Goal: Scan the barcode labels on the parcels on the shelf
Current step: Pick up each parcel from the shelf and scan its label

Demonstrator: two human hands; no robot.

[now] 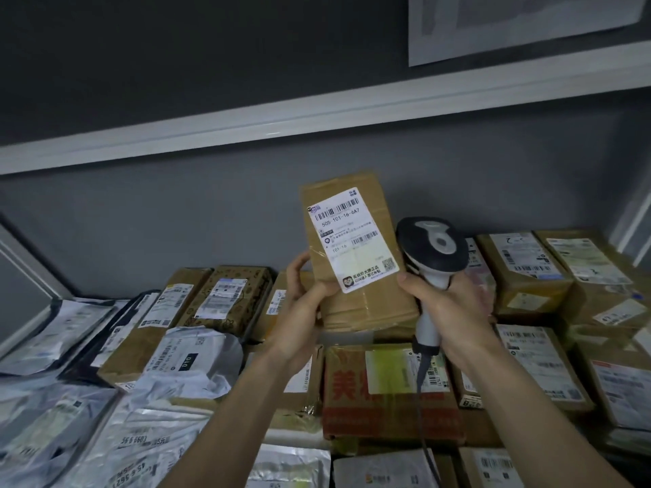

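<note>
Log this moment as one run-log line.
left hand: holds parcel | right hand: grips scanner | label: facing camera

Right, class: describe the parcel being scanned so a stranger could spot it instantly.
Above the parcel-covered shelf, find the two hands. The left hand holds a brown cardboard parcel upright beside the scanner. Unlike its neighbours, it is lifted, its white label reading 505-101-16-6A7.

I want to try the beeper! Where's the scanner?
In the head view, right of centre: the right hand grips the scanner beside the box held up by the left hand.
</note>
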